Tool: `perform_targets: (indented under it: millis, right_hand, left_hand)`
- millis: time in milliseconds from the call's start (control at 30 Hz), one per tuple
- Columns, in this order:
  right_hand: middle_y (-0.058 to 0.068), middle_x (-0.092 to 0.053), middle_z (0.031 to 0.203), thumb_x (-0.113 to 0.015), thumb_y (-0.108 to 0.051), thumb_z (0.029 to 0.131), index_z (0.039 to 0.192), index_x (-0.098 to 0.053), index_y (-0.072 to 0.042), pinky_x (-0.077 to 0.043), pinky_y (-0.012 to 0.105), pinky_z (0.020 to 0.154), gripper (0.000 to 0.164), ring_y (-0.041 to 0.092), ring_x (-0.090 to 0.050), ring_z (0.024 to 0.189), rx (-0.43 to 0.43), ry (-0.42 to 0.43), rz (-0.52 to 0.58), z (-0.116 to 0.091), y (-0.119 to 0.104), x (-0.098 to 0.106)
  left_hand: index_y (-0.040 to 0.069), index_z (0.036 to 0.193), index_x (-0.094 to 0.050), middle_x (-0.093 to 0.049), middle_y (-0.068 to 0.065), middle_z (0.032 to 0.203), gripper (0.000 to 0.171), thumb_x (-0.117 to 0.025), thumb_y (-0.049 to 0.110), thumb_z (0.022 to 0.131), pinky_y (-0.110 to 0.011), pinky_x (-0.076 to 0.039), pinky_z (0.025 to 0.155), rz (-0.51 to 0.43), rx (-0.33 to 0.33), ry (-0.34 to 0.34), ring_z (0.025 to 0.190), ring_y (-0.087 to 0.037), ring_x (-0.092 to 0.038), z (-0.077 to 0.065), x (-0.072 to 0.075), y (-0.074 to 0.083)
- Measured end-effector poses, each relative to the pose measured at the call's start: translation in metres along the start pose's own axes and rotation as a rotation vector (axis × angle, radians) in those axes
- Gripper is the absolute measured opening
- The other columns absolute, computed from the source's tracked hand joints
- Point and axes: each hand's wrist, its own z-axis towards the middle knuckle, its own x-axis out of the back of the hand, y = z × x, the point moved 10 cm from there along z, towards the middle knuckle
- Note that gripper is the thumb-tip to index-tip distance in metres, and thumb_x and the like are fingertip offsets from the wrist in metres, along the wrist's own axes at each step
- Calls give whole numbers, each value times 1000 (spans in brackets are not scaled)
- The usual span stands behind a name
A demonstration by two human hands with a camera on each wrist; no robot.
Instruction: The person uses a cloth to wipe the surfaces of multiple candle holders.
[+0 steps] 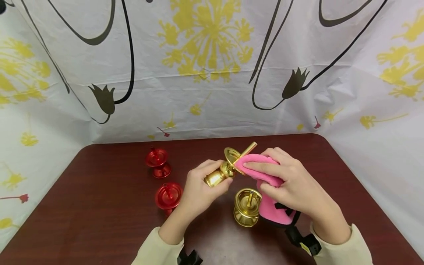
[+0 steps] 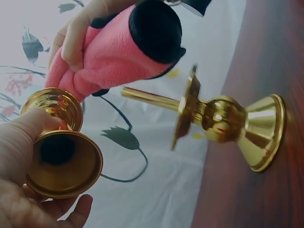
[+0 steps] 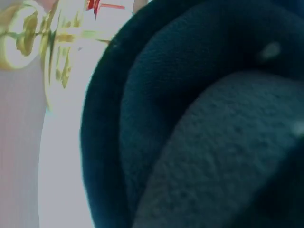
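Note:
My left hand [image 1: 198, 189] grips a gold candle holder [image 1: 215, 178] by its stem and base, tilted with its dish and upright pin toward the right. With my right hand [image 1: 293, 180] I pinch a pink cloth [image 1: 260, 165] with black trim, pressed against the rim of that dish. In the left wrist view the holder's hollow base [image 2: 71, 166] faces the camera. A second gold candle holder [image 1: 246, 217] stands on the table just below the hands. The cloth's dark folds [image 3: 199, 142] fill most of the right wrist view.
Two red candle holders of like shape stand on the left of the dark wood table [image 1: 99, 206]: a farther one [image 1: 157, 157] and a nearer one [image 1: 169, 197], partly behind my left forearm. A patterned white sheet [image 1: 212, 106] hangs behind and along both sides.

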Motion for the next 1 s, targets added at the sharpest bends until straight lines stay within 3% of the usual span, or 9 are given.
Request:
perform_targets:
  millis: [267,433,633,833,1000]
  right_hand:
    - [10,-65,96,-55,-6,75,99,-77,-6,-40,16,68,33,16,-51,90,25,174,6,6,-17,15]
    - [20,-65,94,-56,-8,79,97,-77,0,-42,14,76,29,19,-55,92,13,320,24,6,-21,25]
    - [26,-63,87,-57,-4,77,92,-76,5,-43,13,80,25,19,-56,91,4,466,61,5,-21,39]
    - [26,-63,88,-58,-3,76,93,-76,5,-44,13,81,26,18,-56,91,-5,474,79,3,-18,39]
    - [21,-65,95,-58,4,70,99,-76,3,-43,14,74,34,17,-56,93,-20,360,146,3,-11,25]
  left_hand:
    - [7,110,-74,-72,-3,102,34,-81,8,77,-27,-59,63,-81,-14,13,80,-12,-65,-9,9,22]
    - [6,110,-74,-72,-5,101,33,-81,8,78,-28,-59,62,-101,-23,6,79,-11,-65,-12,9,28]
    - [7,110,-75,-73,-5,101,33,-81,10,78,-28,-58,60,-94,-38,-5,77,-10,-64,-13,8,31]
    - [4,111,-74,-73,-6,101,35,-81,7,77,-28,-58,61,-100,-40,8,78,-10,-64,-13,9,32]
    - [4,111,-74,-73,-6,102,34,-81,7,77,-28,-59,63,-83,-41,23,80,-12,-65,-12,11,33]
